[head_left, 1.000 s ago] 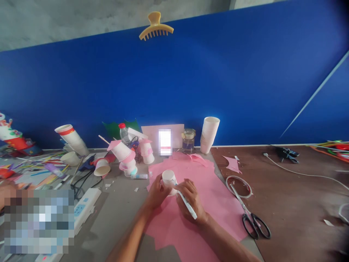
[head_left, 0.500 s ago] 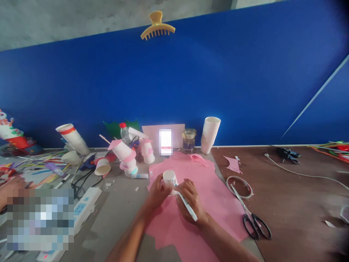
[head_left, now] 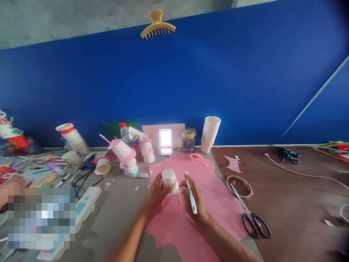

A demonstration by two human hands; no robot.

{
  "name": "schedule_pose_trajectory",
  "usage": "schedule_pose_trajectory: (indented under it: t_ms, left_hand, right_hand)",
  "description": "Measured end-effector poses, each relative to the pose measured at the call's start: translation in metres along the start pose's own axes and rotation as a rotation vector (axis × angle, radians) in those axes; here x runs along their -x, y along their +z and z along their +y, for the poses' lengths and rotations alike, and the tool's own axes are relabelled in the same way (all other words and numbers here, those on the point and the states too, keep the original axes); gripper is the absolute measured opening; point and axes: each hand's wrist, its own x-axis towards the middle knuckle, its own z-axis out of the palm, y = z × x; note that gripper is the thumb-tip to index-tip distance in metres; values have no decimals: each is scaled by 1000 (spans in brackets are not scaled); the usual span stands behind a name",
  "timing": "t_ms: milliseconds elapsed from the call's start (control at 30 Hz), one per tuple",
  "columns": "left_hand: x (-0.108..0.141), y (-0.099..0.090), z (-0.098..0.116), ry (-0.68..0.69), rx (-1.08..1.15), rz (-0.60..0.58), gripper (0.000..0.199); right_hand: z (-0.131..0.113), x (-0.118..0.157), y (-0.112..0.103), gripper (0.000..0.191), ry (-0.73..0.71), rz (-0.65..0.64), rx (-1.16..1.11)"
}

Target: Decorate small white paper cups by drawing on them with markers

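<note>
A white paper cup (head_left: 170,179) stands upside down on a sheet of pink paper (head_left: 215,203). My left hand (head_left: 156,193) grips the cup from its left side, fingers closed against the wall. Just right of the cup, my right hand (head_left: 195,198) holds a white pen (head_left: 192,196), its tip pointing up and away from me, apart from the cup. Black-handled scissors (head_left: 252,218) lie open to the right, their blades reaching over a roll of tape (head_left: 240,187).
Behind the paper stand decorated cups (head_left: 121,151), a glass jar (head_left: 189,140) and a leaning cup stack (head_left: 210,134). Left are a power strip (head_left: 87,205), a glue gun (head_left: 88,162) and another person's hand (head_left: 12,185). A white cable (head_left: 302,171) crosses the right side.
My right hand has drawn the pen away from the cup to the right and turned it more upright. My left hand keeps hold of the cup, which has shifted slightly.
</note>
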Motion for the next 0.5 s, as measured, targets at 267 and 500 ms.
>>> schedule_pose_trajectory:
  t_ms: [267, 500]
  left_hand:
    - [5, -5, -5, 81, 293, -92, 45]
    - [8, -7, 2, 105, 407, -56, 40]
  right_hand:
    - [7, 3, 4, 44, -27, -22, 73]
    - [-1, -1, 1, 44, -64, -80, 50]
